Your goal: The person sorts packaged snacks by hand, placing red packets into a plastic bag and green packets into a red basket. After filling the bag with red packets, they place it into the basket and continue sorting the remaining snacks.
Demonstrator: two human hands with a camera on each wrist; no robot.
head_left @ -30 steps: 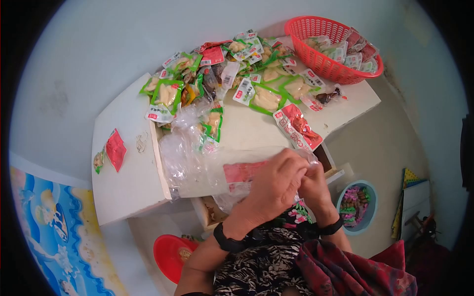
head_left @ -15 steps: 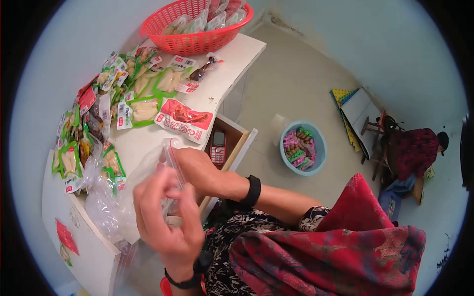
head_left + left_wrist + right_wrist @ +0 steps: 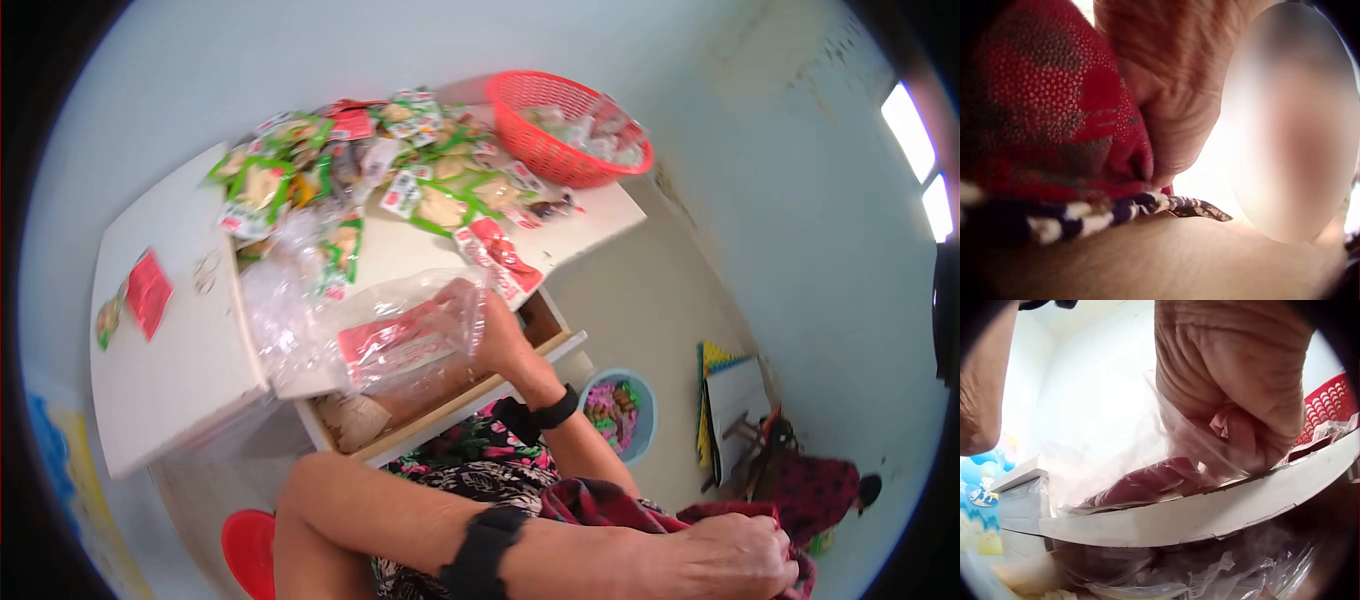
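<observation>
My left hand [image 3: 730, 557] reaches across the body to the lower right in the head view. It grips a red patterned cloth [image 3: 1054, 94], which bunches beside the fingers in the left wrist view. Over the desk edge, my right hand [image 3: 490, 325] holds a clear plastic bag [image 3: 400, 295] near its open end. Film covers part of the curled fingers [image 3: 1241, 444] in the right wrist view. Inside the bag lies a red and white food packet [image 3: 385, 340], seen through the plastic.
Many sealed food packets [image 3: 440, 205] are heaped along the back of the white desk [image 3: 170, 400]. A red basket [image 3: 560, 155] of packets stands at its far right corner. Below the bag is an open drawer [image 3: 400, 425]. On the floor are a blue tub [image 3: 645, 425] and red basin [image 3: 245, 550].
My left hand has left the bag's end and moved back and right onto the red cloth. My right hand stays at the bag. The head view swung right, then back.
</observation>
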